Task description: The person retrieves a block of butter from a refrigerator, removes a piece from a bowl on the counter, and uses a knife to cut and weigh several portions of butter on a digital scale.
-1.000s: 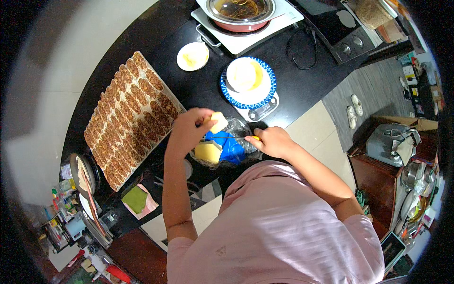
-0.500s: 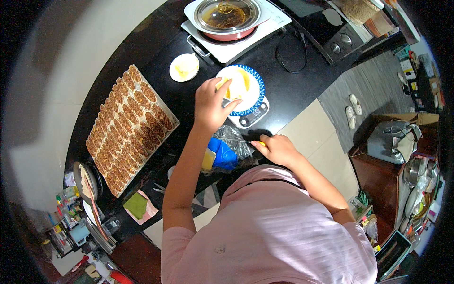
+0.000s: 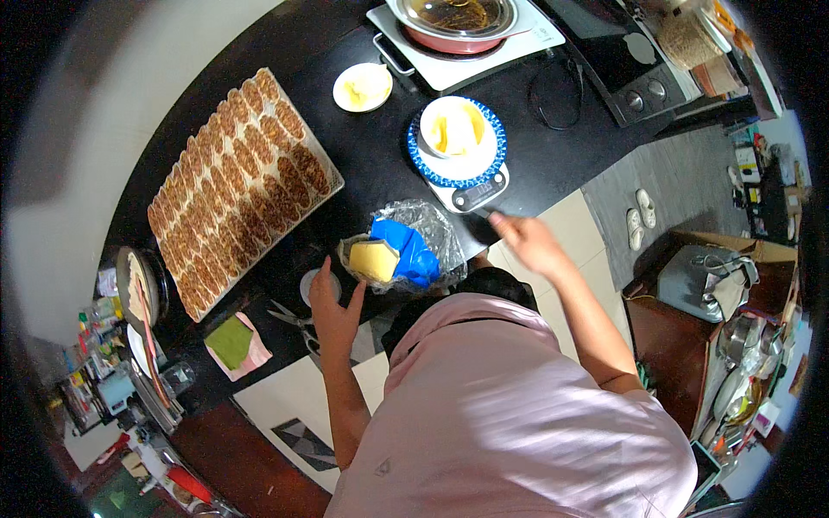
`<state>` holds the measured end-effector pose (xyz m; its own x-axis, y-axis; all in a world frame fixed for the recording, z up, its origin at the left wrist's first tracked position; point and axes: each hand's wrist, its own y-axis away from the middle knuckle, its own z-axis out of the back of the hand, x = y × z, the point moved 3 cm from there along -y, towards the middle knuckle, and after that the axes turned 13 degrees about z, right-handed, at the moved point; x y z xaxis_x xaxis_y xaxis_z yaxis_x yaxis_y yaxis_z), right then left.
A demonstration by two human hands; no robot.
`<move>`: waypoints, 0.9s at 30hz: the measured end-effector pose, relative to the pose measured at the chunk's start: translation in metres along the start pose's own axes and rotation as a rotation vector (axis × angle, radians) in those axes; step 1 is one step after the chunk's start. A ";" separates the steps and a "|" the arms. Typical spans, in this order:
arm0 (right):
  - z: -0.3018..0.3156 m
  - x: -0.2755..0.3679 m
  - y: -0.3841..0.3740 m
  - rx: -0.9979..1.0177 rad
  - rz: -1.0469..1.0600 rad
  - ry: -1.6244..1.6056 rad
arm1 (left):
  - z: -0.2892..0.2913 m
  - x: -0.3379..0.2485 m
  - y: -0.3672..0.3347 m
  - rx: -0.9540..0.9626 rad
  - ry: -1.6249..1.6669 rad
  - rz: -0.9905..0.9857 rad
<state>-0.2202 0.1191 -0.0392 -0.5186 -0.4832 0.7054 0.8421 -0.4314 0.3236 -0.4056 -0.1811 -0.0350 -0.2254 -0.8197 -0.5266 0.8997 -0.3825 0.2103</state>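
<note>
My left hand [image 3: 335,304] is open, thumb and fingers apart, beside a block of what looks like butter [image 3: 374,260] in an opened blue wrapper [image 3: 408,250] and clear plastic [image 3: 440,226]. A small round white item [image 3: 313,285] is partly behind its fingers. My right hand [image 3: 528,243] is closed near the counter's edge, around the knife, which is mostly hidden and blurred. Ahead of it, a white bowl [image 3: 429,138] with yellow pieces stands on a blue-rimmed plate [image 3: 416,162], on a kitchen scale [image 3: 453,200].
A tray of brown nutty oval pieces [image 3: 246,186] lies at left. A white dish with yellow bits [image 3: 363,88] sits behind. At the far side, a lidded pot [image 3: 453,41] stands on a white cooktop [image 3: 535,34]. Scissors [image 3: 294,318] and a green-and-pink cloth [image 3: 231,344] lie near left.
My left hand has left the bowl and come back toward the butter block, its fingers now empty. My right hand has moved slightly forward and right. The whole view has shifted.
</note>
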 end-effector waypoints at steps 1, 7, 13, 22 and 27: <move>0.018 0.004 -0.001 -0.032 -0.076 0.065 | -0.001 0.004 0.003 0.015 0.017 0.037; 0.076 0.016 -0.013 -0.161 -0.066 0.348 | -0.014 0.021 0.004 0.105 0.130 0.014; 0.087 0.044 -0.030 -0.150 -0.089 0.512 | -0.025 0.026 -0.001 0.133 0.179 -0.044; 0.076 0.048 -0.048 -0.298 -0.096 0.486 | -0.039 0.031 0.001 0.141 0.293 -0.061; 0.077 0.049 -0.032 -0.306 -0.148 0.199 | -0.045 0.034 -0.004 0.157 0.293 -0.002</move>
<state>-0.2606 0.1679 0.0334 -0.6750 -0.5239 0.5195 0.6887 -0.7000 0.1889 -0.3998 -0.1887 -0.0909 -0.0893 -0.6702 -0.7368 0.8258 -0.4634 0.3214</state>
